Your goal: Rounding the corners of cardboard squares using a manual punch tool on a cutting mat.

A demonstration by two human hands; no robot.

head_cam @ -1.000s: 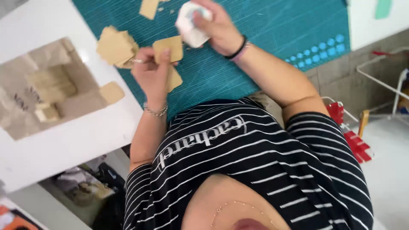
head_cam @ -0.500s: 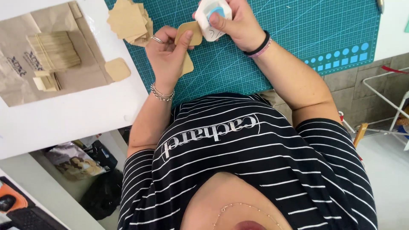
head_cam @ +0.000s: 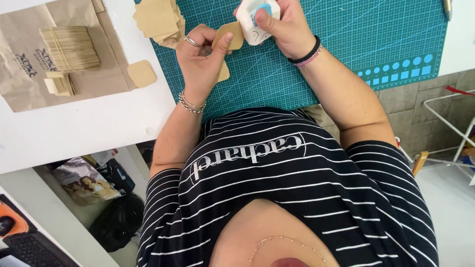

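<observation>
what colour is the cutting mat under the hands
Teal with a light grid, seen in the head view: cutting mat.

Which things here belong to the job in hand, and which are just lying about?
In hand:
- small tan rounded cardboard piece, in the left hand
- white-and-blue plastic hand tool, in the right hand
- pile of tan cardboard squares
- teal gridded cutting mat

Lying about:
- brown paper bag
- white wire rack

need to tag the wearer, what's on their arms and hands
Both arms are bare below short black-and-white striped sleeves. The left hand wears a silver ring and a beaded silver bracelet at the wrist. The right hand has a black band and a pink one at the wrist.
</observation>
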